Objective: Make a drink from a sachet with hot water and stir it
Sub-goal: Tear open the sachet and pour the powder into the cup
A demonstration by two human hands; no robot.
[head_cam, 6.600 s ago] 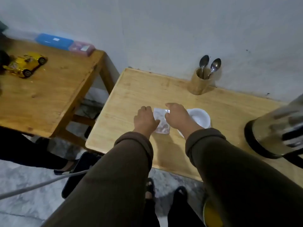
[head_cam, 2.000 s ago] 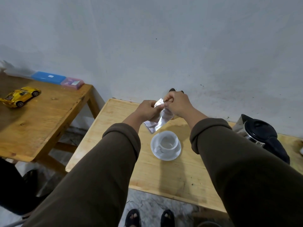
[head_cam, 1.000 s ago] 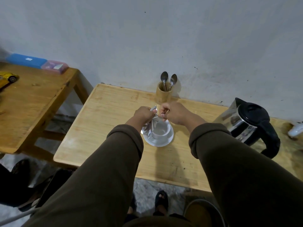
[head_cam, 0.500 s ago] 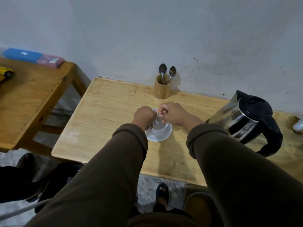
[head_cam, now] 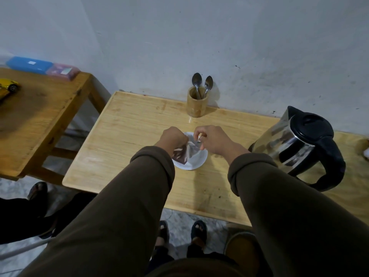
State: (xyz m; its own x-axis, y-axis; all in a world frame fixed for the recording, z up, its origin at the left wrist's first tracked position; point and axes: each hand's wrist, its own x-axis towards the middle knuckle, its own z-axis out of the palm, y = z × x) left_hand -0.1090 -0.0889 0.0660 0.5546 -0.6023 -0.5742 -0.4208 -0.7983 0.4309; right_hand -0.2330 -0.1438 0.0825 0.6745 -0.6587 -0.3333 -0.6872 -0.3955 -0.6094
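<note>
A shiny silver sachet (head_cam: 184, 152) is held just above the white saucer (head_cam: 196, 163) in the middle of the light wooden table (head_cam: 129, 136). My left hand (head_cam: 173, 137) grips the sachet's left side and my right hand (head_cam: 212, 138) pinches its top right corner. The sachet and my hands hide the cup on the saucer. A steel kettle with a black lid and handle (head_cam: 299, 144) stands at the right. Two metal spoons (head_cam: 201, 84) stick up from a bamboo holder (head_cam: 196, 104) by the wall.
A second wooden table (head_cam: 40, 112) at the left carries a yellow toy car (head_cam: 8, 86), a blue box (head_cam: 30, 63) and a pink box (head_cam: 62, 70). Another person's dark legs and shoe (head_cam: 38, 191) are on the floor at the left. My feet (head_cam: 179, 232) stand below the table edge.
My hands brought the sachet from chest height down over the cup. In the last half second they have spread slightly apart, and the sachet now shows between them, tilted over the saucer.
</note>
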